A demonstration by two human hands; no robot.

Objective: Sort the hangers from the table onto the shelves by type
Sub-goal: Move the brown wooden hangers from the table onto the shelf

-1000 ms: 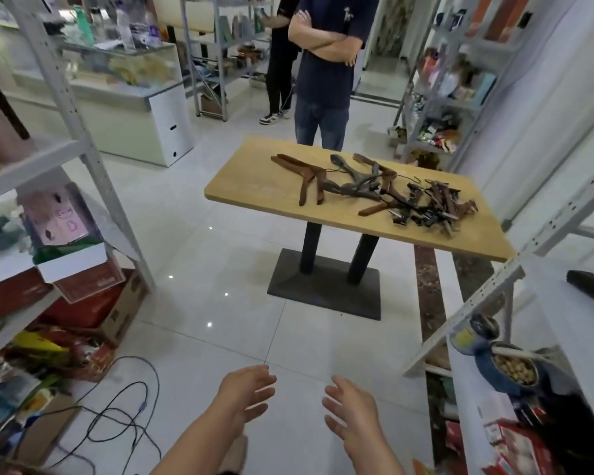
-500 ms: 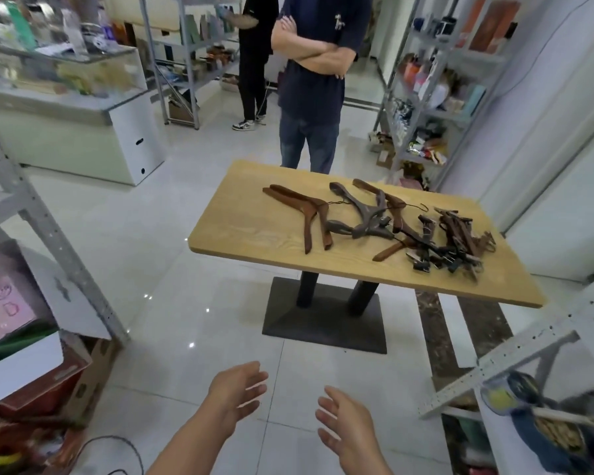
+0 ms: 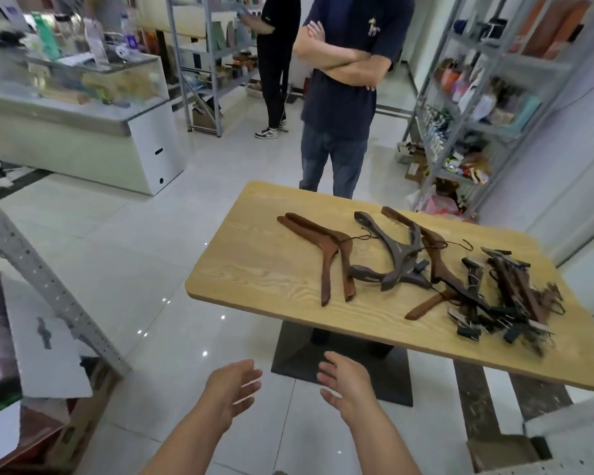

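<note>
On the light wooden table point(image 3: 264, 269) lie several hangers. Two brown wooden hangers point(image 3: 326, 248) sit stacked at the left of the group. Grey-brown hangers point(image 3: 396, 258) lie crossed in the middle, with another brown hanger point(image 3: 432, 255) beside them. A tangled pile of dark clip hangers point(image 3: 508, 299) fills the right part. My left hand point(image 3: 232, 389) and my right hand point(image 3: 347, 385) hang over the floor in front of the table's near edge, fingers relaxed, holding nothing.
A person in a dark shirt point(image 3: 347, 80) stands with crossed arms behind the table, another person point(image 3: 275, 63) further back. A metal shelf upright point(image 3: 48, 286) with boxes is at the left. Stocked shelves point(image 3: 477, 97) stand at the back right, a glass counter point(image 3: 76, 108) at the back left.
The view has come closer to the table and turned; the table now looms larger at the right. Both hands stay empty and have risen slightly toward the table's edge.
</note>
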